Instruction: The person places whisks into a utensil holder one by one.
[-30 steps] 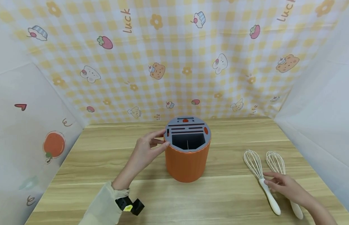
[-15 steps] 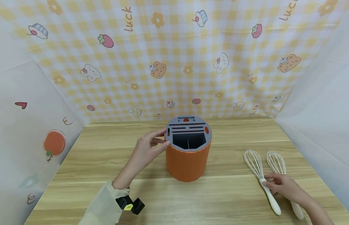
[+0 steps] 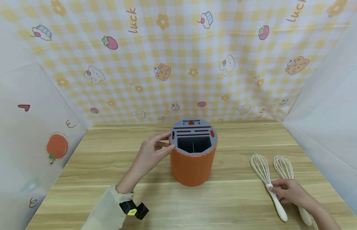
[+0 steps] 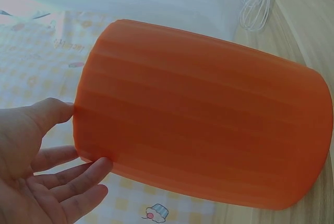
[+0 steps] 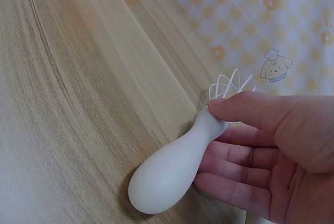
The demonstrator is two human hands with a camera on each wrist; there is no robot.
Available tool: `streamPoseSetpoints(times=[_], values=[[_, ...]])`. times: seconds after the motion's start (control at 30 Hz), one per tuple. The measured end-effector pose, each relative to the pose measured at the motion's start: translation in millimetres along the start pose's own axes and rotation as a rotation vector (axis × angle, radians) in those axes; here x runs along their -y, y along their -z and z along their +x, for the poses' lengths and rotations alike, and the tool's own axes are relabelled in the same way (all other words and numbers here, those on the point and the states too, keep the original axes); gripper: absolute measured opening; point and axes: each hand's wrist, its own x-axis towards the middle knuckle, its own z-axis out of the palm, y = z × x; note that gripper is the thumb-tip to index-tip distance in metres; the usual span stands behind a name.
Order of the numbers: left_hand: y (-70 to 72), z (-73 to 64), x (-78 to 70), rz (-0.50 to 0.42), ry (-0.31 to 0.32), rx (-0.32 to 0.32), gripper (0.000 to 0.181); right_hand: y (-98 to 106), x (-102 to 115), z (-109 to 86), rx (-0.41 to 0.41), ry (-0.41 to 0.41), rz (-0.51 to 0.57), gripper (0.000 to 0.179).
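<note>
An orange utensil holder (image 3: 192,169) with a grey slotted lid (image 3: 193,134) stands upright on the table. My left hand (image 3: 152,150) touches its rim on the left; in the left wrist view, the thumb and fairly straight fingers rest against the ribbed orange wall. At the right, two white whisks lie side by side. My right hand (image 3: 290,193) pinches the left whisk (image 3: 277,204) near the top of its handle, thumb on top and fingers below. This hand partly covers the other whisk (image 3: 283,164). In the right wrist view, the held whisk's rounded handle end lies close to the wood.
Yellow checked cloth (image 3: 192,86) hangs behind the wooden table (image 3: 109,166). White cloth walls (image 3: 328,111) close off both sides. A black wrist device (image 3: 133,209) sits on the left sleeve.
My right thumb and fingers have closed onto the left whisk's handle near its neck. The left hand stays at the holder's rim. The head view has shifted slightly.
</note>
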Motion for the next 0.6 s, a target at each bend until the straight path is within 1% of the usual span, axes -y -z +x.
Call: streamPoseSetpoints(times=[0.23, 0.37, 0.5, 0.6], values=[[-0.4, -0.3, -0.9, 0.009, -0.012, -0.007, 0.047, -1.7, 0.8, -0.9, -0.01, 0.023, 0.005, 0.054], [-0.4, -0.6, -0.7, 0.017, -0.004, -0.005, 0.047, -1.5, 2.6, -2.8, -0.022, 0.026, 0.001, 0.055], [-0.3, -0.9, -1.3, 0.028, 0.007, -0.009, 0.048, -1.4, 6.0, -5.1, -0.048, 0.044, -0.013, 0.055], [-0.2, -1.2, -2.4, 0.031, 0.007, -0.009, 0.048, -1.2, 11.5, -6.5, -0.09, 0.085, -0.063, 0.053]])
